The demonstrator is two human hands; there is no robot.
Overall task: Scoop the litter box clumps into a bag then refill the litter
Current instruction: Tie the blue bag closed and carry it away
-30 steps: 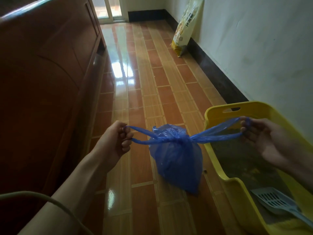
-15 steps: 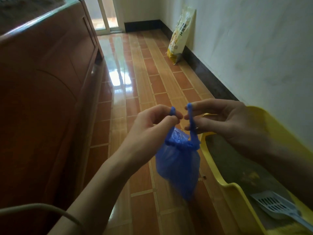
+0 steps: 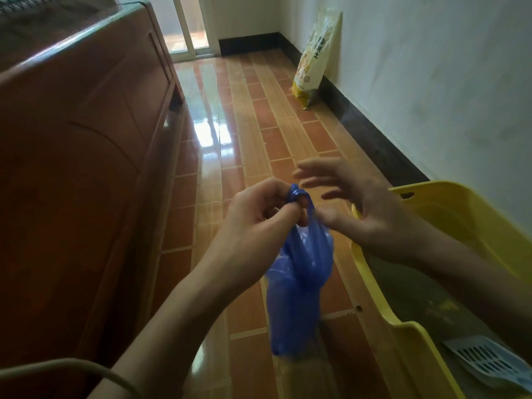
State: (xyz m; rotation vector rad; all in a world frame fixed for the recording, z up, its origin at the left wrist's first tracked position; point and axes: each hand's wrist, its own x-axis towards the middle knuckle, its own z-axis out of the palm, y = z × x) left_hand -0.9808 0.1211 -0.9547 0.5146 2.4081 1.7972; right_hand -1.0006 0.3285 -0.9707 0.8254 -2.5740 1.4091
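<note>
Bag (image 3: pixel 298 286), blue and thin, hangs in the air above the floor (image 3: pixel 259 133), just left of the litter box (image 3: pixel 449 214), its handles gathered into a knot at the top. Left hand (image 3: pixel 253 223) pinches that knot between curled fingers and thumb and carries the whole weight of the bag. Right hand (image 3: pixel 359 208) is just beside it on the right, fingers spread and loose, the thumb close to one handle strand; whether it touches the plastic cannot be told. Box is yellow plastic with a slot in its far wall, set on the floor along the white wall (image 3: pixel 446 82) at the right edge of the floor; grey litter (image 3: pixel 408 295) lies inside with a few yellowish bits. Scoop (image 3: pixel 486 364), pale with a slotted blade, rests in the near end of the box. Sack (image 3: pixel 315 59), yellow and white, leans on the wall farther along the floor, well apart from the box. Brown wooden furniture (image 3: pixel 80 156) runs down the left edge of the floor, and a pale cord (image 3: pixel 72 367) curves across the near left corner
</note>
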